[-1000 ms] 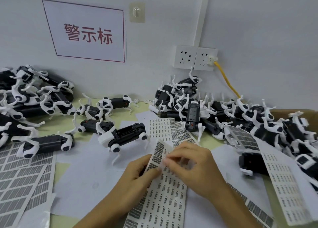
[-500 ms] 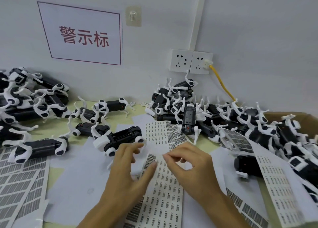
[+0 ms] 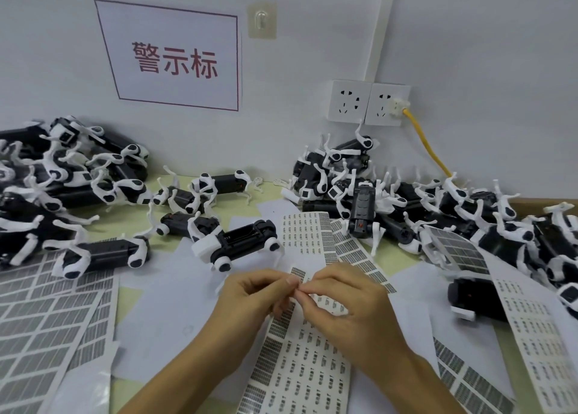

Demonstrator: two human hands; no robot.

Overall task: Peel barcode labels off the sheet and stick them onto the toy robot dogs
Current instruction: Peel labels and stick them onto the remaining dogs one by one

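The left hand (image 3: 250, 298) and the right hand (image 3: 347, 304) are held together low in the middle of the view, above a label sheet (image 3: 300, 373) that lies flat on the counter (image 3: 131, 294). The fingertips of both hands meet at one spot, where a small label (image 3: 296, 289) appears to be pinched between thumb and forefinger on each side; the label itself is mostly hidden by the fingers (image 3: 289, 280), so which hand carries it cannot be told. The remaining fingers of both hands are curled loosely. Just beyond the hands, a toy dog (image 3: 237, 244) is lying on its side on white paper, its open belly turned towards the camera. More toy dogs are heaped in a left pile (image 3: 62, 188) against the wall and in a right pile (image 3: 438, 213) that runs towards a cardboard box (image 3: 544, 202) at the right edge. Further barcode sheets are spread at the left (image 3: 47, 319), in the middle behind the hands (image 3: 305, 232), and at the right (image 3: 541, 345). On the wall, a sign (image 3: 175, 57) with red characters, a hook (image 3: 262, 19), and two sockets (image 3: 369, 102) are seen, with a yellow cable (image 3: 425, 144) plugged into the right one.
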